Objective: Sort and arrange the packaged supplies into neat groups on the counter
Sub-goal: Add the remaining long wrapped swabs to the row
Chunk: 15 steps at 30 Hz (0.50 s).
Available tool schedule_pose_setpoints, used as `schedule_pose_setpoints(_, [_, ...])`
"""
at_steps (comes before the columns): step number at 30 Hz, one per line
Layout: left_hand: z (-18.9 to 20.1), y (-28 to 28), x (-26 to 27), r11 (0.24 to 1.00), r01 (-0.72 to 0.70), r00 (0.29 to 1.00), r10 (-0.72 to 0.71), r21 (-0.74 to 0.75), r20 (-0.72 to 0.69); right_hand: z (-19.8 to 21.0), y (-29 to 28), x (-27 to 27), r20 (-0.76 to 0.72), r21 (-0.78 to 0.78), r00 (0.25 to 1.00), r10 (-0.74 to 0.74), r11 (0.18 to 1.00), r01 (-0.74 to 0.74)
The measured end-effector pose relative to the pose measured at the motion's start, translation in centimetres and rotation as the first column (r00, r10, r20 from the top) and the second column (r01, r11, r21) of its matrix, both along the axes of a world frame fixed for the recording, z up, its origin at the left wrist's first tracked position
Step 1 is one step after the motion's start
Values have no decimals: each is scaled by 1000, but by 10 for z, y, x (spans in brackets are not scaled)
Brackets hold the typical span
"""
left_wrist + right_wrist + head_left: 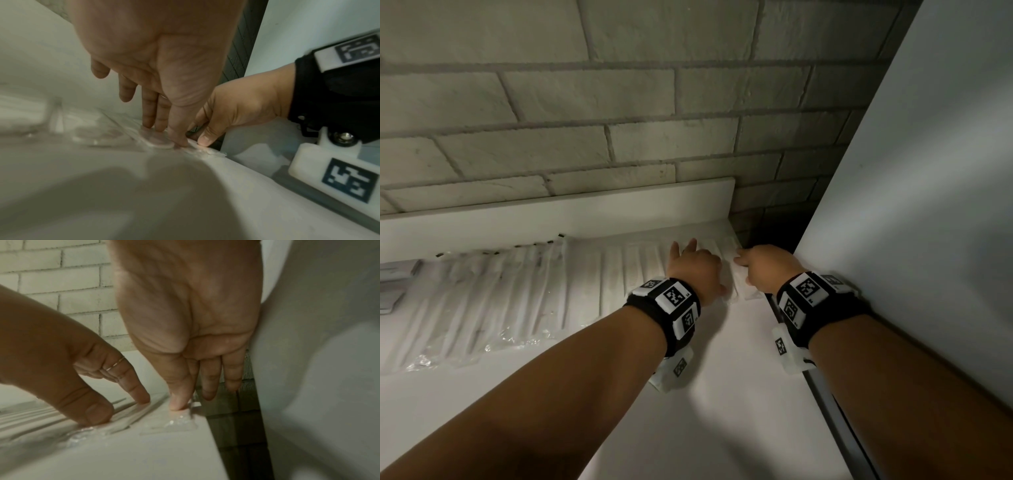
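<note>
Head view: both hands reach to the far right corner of the white desk [722, 394], beside a tall white cabinet panel [928, 205] and below a whitewashed brick wall [585, 102]. A row of long clear-plastic packets holding white sticks [640, 270] lies side by side along the desk's raised back edge, with another group of crinkled clear packets with dark-tipped contents [482, 301] to the left of it. The left hand [693, 270] rests on the row nearest the cabinet panel, fingers straight and spread, tips pressing the packets flat. The right hand [767, 267] is just beside it at the desk's right edge; its thumb presses down on the last small clear packet [174, 423] next to the cabinet panel, the other fingers [209, 382] hanging straight past the edge, clasping nothing.
</note>
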<state>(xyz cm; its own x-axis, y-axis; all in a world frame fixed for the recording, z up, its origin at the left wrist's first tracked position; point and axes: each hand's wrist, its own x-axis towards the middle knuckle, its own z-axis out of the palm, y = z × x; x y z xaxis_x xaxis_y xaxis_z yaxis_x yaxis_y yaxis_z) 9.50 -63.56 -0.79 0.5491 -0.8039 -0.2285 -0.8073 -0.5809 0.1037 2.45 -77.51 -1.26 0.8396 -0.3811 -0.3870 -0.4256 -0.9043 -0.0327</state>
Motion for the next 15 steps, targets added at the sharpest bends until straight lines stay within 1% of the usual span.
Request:
schedule_pose_setpoints(5, [-2, 0, 1, 1000, 4, 1000, -4, -2, -5, 0, 0, 1, -21, 5, 999, 24, 1000, -23])
schedule_pose_setpoints(8, [-1, 2, 1, 999, -7, 1000, 6, -47, -24, 2, 0, -1, -10, 14, 1000, 27, 1000, -26])
schedule_pose_setpoints(10, [0, 6, 3, 992, -40, 999, 36, -121, -37, 4, 2, -2, 39, 56, 999, 2, 998, -4])
schedule_pose_setpoints(12, [1, 12, 8, 984, -81, 997, 77, -158, -33, 6, 6, -3, 110, 111, 993, -41, 993, 29])
schedule_pose_setpoints(13, [2, 16, 11, 985, -91, 996, 89, -147, -23, 8, 9, -2, 142, 125, 989, -44, 992, 26])
schedule_pose_setpoints(15, [3, 22, 16, 993, -92, 996, 91, -80, -15, 9, 17, -2, 181, 110, 984, -5, 994, -15])
